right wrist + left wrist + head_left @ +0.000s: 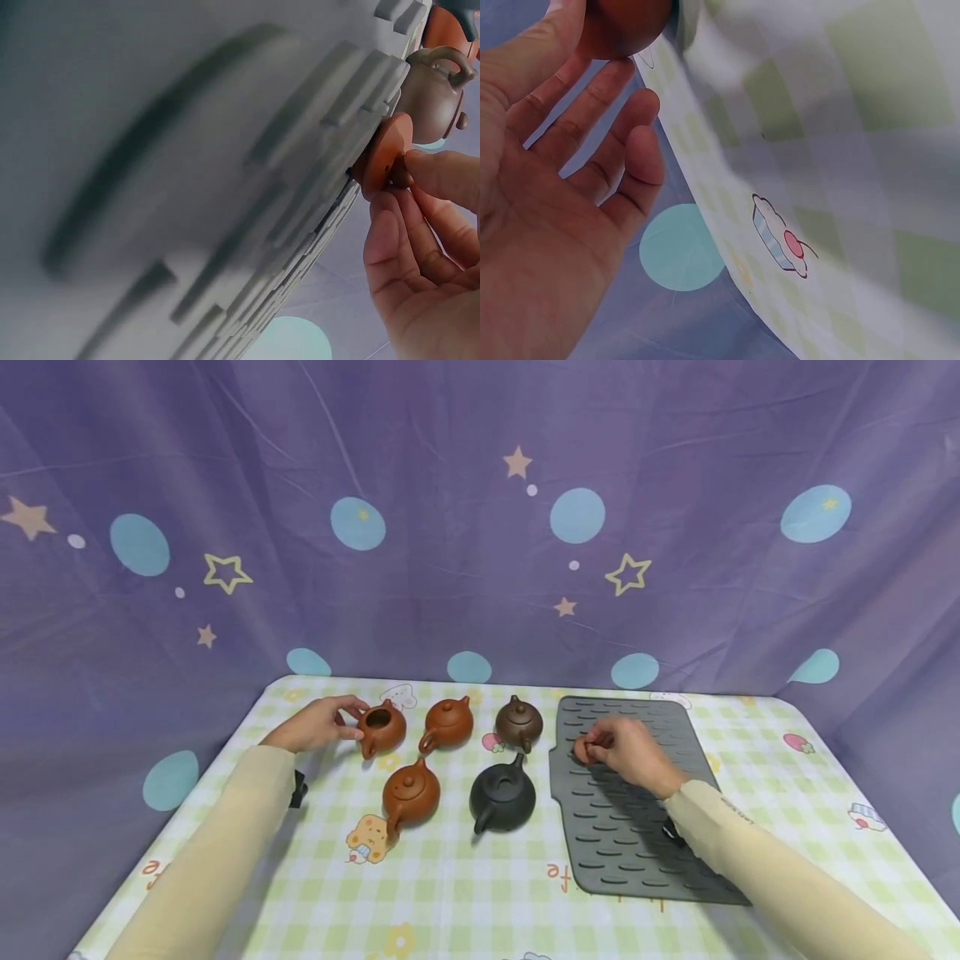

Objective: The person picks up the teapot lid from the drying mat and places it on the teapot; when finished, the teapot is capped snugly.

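A reddish-brown clay teapot point(383, 730) without its lid stands at the back left, its dark opening facing up. My left hand point(324, 723) grips its left side between thumb and fingers; the left wrist view shows only the pot's rounded side point(626, 26). Over at the grey ridged mat point(630, 827), my right hand point(632, 753) pinches a reddish-brown teapot lid point(388, 154) by its knob. In the right wrist view the lid is tilted with its rim close to the mat; whether it touches cannot be told.
Lidded teapots stand between the hands: an orange-brown one point(450, 723) at the back, another orange-brown one point(411, 795) in front, a dark brown one point(519, 723) and a black one point(503, 797). A checked cloth point(465, 893) covers the table; a purple curtain point(450, 610) hangs behind.
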Demonstrator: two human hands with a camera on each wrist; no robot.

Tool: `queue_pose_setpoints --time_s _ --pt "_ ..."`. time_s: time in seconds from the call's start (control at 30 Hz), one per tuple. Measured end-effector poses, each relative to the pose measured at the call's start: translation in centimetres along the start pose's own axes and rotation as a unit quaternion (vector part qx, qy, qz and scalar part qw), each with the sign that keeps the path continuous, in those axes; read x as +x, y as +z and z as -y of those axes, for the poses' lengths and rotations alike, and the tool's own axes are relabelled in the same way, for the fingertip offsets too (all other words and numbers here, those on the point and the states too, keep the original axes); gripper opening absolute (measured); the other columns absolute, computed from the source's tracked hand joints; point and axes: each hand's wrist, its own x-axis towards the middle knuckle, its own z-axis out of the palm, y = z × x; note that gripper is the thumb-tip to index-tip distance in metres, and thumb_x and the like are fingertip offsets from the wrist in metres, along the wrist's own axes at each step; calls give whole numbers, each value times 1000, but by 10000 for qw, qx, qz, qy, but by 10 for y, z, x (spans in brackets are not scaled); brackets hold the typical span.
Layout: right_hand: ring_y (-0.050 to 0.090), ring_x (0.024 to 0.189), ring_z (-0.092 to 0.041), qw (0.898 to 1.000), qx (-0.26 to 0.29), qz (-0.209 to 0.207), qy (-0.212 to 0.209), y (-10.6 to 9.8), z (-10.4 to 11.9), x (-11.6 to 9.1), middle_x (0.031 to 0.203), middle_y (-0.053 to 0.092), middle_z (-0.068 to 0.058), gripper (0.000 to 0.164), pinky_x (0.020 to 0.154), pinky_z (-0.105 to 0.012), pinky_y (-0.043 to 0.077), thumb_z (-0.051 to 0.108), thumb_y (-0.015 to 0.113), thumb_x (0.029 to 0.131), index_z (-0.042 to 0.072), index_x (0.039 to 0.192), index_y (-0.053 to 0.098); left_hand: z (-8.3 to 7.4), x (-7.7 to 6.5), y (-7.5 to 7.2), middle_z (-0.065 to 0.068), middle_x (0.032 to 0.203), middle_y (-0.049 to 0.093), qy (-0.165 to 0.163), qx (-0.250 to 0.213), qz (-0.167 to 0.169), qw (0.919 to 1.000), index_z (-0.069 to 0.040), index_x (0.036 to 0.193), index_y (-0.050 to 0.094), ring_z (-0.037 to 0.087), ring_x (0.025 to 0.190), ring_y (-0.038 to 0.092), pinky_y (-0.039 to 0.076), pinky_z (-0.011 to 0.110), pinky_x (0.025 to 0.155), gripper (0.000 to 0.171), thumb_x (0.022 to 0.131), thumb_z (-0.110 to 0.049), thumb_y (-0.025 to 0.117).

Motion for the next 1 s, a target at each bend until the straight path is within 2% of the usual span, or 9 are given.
queue_pose_setpoints --time_s 0.33,0.7,1.0 --pt "64 75 -14 9998 130 -179 -14 -3 7 1 90 69 -2 13 65 -35 51 9 71 85 9 98 72 0 -1 1 12 107 62 -35 -106 -38 9999 -4 124 58 30 95 58 46 44 78 42 86 -15 71" --pt "61 69 -12 9992 -93 -302 -251 -7 19 5 82 66 3 10 59 -32 50 7 74 82 12 91 72 -2 -2 0 13 106 62 2 -98 -57 9999 -2 123 58 30 94 59 46 43 78 42 85 -14 71" --pt "60 69 -10 9990 -141 -241 -353 -10 27 7 84 64 4 8 60 -32 50 9 73 84 15 90 71 0 -1 1 13 107 62 48 -27 -70 10000 -2 124 57 31 95 59 46 45 78 42 86 -15 71"
